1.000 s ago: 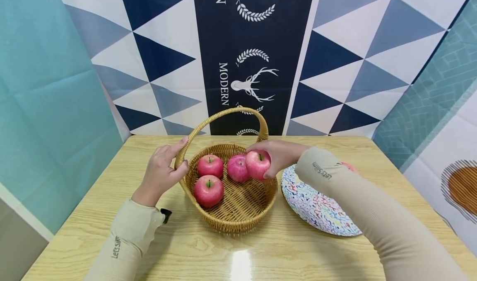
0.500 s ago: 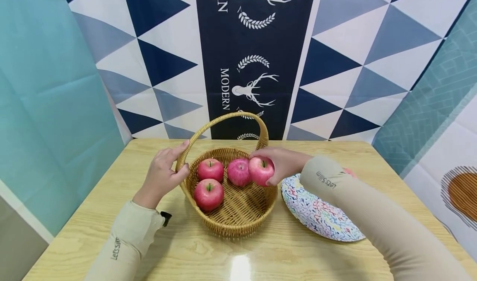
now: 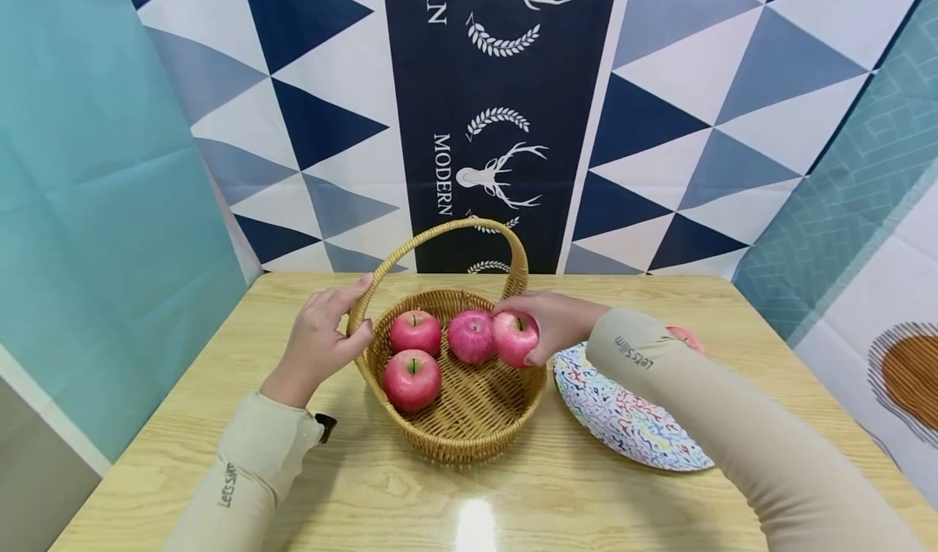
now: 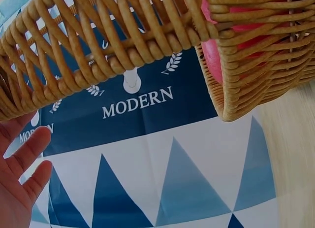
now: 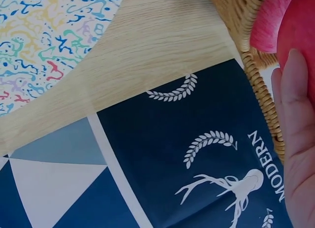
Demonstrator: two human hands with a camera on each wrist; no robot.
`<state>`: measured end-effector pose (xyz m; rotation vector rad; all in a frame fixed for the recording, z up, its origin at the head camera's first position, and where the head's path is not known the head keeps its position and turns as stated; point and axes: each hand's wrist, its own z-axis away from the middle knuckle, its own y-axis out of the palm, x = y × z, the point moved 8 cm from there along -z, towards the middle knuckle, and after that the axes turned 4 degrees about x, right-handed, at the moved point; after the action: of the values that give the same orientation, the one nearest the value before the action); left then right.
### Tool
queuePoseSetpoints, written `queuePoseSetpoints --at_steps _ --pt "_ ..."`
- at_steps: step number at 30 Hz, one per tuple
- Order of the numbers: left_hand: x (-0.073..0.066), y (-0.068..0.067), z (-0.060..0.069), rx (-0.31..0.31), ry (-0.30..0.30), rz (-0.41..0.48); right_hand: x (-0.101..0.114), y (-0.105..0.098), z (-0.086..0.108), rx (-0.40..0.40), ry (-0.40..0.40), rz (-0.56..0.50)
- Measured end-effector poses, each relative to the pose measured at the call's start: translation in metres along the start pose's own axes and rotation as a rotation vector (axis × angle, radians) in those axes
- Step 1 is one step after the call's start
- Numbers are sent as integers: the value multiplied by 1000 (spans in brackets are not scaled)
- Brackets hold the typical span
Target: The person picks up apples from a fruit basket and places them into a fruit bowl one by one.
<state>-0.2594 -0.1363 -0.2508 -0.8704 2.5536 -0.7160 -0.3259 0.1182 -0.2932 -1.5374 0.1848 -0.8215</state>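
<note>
A wicker basket (image 3: pixel 463 436) stands on the table in the head view. My left hand (image 3: pixel 320 334) holds the left side of its arched handle (image 3: pixel 432 236) between thumb and index finger; in the left wrist view, other fingers (image 4: pixel 34 156) are spread. My right hand (image 3: pixel 560 317) grips a pink apple (image 3: pixel 515 342) at the basket's right inner side, thumb in front. Left of that apple sits a streaky purplish-pink round fruit (image 3: pixel 471 336), its kind unclear. Two more apples, one behind (image 3: pixel 414 332) and one in front (image 3: pixel 412 379), lie at the basket's left.
Right of the basket lies a round, multicoloured patterned board or mat (image 3: pixel 637 426), partly under the right forearm. A pink fruit (image 3: pixel 686 338) shows behind that sleeve. A patterned cloth (image 3: pixel 506 129) hangs behind the wooden table (image 3: pixel 396 503).
The head view has tilted slightly. My right hand has moved the apple a little right and lower in the basket. My left hand stays at the handle.
</note>
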Motion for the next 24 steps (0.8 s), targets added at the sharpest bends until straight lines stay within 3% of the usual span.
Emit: queuePoseSetpoints --at_steps 13,24 --pt "0 -2 2 -13 -13 9 -9 -1 7 36 37 -35" --pt "-1 0 1 6 -1 -6 -18 -2 19 6 48 -92"
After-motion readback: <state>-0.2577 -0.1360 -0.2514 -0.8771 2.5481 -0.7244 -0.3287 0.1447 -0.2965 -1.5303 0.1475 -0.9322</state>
